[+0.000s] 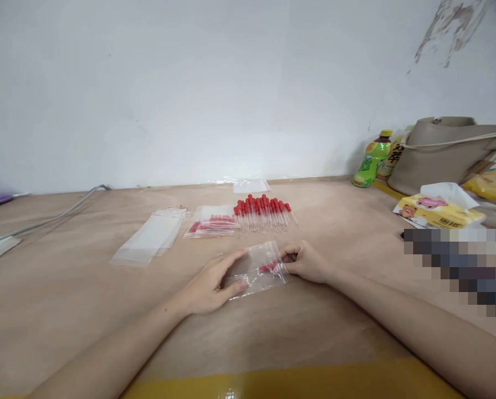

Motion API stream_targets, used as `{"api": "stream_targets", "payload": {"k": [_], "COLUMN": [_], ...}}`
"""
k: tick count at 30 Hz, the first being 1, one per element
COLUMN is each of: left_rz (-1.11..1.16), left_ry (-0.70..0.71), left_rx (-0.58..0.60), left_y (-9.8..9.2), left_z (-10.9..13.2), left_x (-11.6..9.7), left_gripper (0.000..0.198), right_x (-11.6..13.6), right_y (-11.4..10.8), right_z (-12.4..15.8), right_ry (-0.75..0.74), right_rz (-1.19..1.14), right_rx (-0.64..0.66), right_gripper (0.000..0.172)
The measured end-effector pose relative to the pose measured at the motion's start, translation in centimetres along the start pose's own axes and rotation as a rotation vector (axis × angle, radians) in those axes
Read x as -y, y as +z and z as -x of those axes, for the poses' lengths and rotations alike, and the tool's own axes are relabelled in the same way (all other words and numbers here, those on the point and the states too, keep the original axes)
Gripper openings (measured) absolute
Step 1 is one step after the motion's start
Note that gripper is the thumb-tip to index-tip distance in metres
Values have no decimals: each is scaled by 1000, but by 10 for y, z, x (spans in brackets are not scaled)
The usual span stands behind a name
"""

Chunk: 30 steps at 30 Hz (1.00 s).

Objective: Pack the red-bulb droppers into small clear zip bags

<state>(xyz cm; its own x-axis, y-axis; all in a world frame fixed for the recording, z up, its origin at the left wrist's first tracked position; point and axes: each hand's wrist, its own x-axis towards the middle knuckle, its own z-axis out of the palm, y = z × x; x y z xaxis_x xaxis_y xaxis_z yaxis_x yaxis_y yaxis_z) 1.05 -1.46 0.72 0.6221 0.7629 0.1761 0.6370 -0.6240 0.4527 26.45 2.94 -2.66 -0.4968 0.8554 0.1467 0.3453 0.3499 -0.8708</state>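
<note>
A clear plastic bag with red-capped droppers inside lies on the wooden table between my hands. My left hand rests on the bag's left end, thumb and fingers pinching its edge. My right hand pinches the bag's right end with closed fingers. Beyond the bag lies a row of loose glass droppers with red caps. To the left of that row sit filled bags of droppers and a stack of empty clear bags.
A green drink bottle, a beige handbag and a tissue pack stand at the right. A grey cable runs along the left. More clear bags lie by the white wall. Yellow tape edges the table front.
</note>
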Motion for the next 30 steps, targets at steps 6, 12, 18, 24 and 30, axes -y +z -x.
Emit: {"api": "stream_targets", "payload": {"k": [6, 12, 18, 24, 30], "left_rz": [49, 106, 141, 157, 204], "left_ry": [121, 126, 86, 79, 30], "left_rx": [65, 63, 68, 79, 127], "left_y": [-6, -4, -5, -6, -10], "left_z": [5, 3, 3, 2, 3], "left_x": [12, 11, 10, 10, 8], "left_gripper": [42, 27, 15, 17, 15], "right_x": [7, 13, -18, -48, -40], "right_y": [-4, -17, -38, -65, -75], "right_z": [4, 6, -15, -52, -81], "right_ry": [-44, -71, 133, 268, 496], "right_rz": [-87, -145, 36, 377, 655], "right_rx": [77, 278, -455, -744, -524], "right_gripper": [16, 22, 32, 35, 41]}}
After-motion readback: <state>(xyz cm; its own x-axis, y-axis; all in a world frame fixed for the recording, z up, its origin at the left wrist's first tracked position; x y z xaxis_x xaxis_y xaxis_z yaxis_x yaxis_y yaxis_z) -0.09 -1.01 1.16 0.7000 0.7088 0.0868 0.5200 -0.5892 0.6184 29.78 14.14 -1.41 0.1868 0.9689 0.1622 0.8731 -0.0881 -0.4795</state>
